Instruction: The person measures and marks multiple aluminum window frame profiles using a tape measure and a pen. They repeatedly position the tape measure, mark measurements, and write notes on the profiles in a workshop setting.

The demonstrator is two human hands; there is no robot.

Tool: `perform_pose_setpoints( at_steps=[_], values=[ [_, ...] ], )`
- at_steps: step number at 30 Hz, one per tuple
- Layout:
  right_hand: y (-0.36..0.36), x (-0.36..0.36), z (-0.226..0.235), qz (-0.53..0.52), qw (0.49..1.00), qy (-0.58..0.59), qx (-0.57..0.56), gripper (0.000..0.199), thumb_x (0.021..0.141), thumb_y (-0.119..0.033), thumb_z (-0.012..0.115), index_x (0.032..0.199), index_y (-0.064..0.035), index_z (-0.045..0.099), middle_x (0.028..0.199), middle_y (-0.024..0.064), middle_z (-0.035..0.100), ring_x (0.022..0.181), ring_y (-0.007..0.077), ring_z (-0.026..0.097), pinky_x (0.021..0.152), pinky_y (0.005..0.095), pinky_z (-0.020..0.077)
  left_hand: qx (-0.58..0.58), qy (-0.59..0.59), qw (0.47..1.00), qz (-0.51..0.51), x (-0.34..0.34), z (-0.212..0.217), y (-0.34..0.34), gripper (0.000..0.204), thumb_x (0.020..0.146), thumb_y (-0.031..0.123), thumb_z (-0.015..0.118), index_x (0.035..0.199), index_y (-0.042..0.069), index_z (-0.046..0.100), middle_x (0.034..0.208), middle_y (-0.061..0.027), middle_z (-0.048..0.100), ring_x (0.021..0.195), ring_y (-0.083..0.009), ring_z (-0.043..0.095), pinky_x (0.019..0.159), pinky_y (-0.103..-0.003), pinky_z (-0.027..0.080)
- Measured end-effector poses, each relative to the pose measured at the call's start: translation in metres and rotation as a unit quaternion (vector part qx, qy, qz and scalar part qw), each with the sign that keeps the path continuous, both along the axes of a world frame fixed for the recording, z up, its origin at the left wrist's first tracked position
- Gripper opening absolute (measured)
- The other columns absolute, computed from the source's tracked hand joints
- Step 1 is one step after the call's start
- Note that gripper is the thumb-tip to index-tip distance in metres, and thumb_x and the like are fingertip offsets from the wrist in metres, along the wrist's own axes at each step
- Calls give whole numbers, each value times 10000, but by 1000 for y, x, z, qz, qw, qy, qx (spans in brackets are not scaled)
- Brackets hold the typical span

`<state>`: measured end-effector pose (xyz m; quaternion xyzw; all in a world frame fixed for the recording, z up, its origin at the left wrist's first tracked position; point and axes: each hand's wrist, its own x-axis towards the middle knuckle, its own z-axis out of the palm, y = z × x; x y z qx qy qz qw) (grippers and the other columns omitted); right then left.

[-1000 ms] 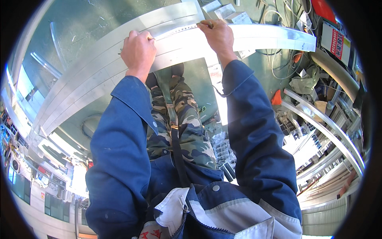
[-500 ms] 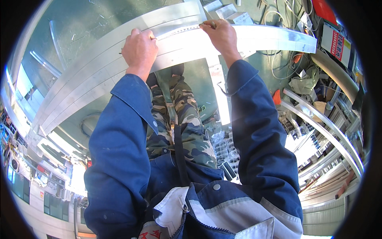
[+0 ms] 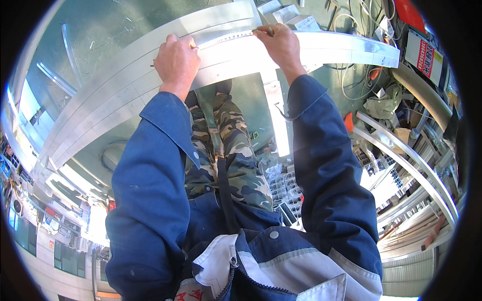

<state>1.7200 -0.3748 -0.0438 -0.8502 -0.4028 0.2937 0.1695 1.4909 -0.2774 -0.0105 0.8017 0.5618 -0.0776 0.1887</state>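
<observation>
A narrow measuring tape point(image 3: 232, 37) with dark markings spans the gap between my hands, bright with glare. My left hand point(image 3: 176, 61) is closed on its left end, knuckles up; a thin tip of something I cannot make out pokes out past the hand's left side. At the other end, my right hand point(image 3: 280, 44) pinches the tape between thumb and fingers. Both hands rest over long silvery metal profiles point(image 3: 113, 103) lying side by side, which the fisheye bends into an arc. What lies inside each grip is mostly hidden.
A bright metal bar point(image 3: 277, 115) runs toward me beneath the profiles. Short metal offcuts point(image 3: 304, 22) lie beyond my right hand. Cables point(image 3: 346, 75) and a crumpled greenish bag point(image 3: 384, 105) are on the floor at right, near more long profiles point(image 3: 411, 155). Bundled square tubes point(image 3: 286, 188) sit below.
My right hand has shifted very slightly to the right, still pinching the tape. Otherwise the hands and the profiles stay almost where they were.
</observation>
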Motion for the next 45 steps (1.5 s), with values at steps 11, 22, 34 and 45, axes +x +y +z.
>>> perform_pose_setpoints(
  at_steps=[11, 22, 34, 45],
  values=[
    [0, -2, 2, 9, 1000, -16, 7, 307, 881, -412, 775, 1017, -140, 816, 871, 106, 693, 816, 318, 677, 716, 440, 512, 1, 2, 1000, 3, 0, 1, 0, 70, 829, 224, 790, 895, 204, 779, 974, -70, 660, 912, -297, 685, 727, -438, 571],
    [1, -2, 1, 23, 999, -23, 25, 313, 886, -418, 770, 1019, -138, 812, 876, 105, 691, 816, 320, 677, 722, 439, 516, 31, -10, 999, 0, -4, -7, -1, 84, 837, 254, 789, 833, 190, 734, 918, -28, 637, 841, -283, 666, 654, -445, 527],
    [0, -2, -1, 8, 1000, -12, 18, 311, 881, -416, 779, 1019, -140, 814, 868, 101, 690, 799, 314, 672, 710, 435, 510, 39, -22, 999, 2, -4, -9, -1, 91, 833, 251, 792, 814, 188, 728, 906, -29, 635, 835, -286, 662, 643, -447, 520],
    [1, -3, -1, 14, 1000, -16, 17, 303, 893, -406, 774, 1023, -135, 816, 869, 94, 692, 794, 311, 673, 701, 433, 512, 33, -17, 999, 6, -4, -10, -1, 85, 831, 241, 793, 820, 188, 728, 905, -24, 636, 837, -285, 662, 641, -447, 520]
  ],
)
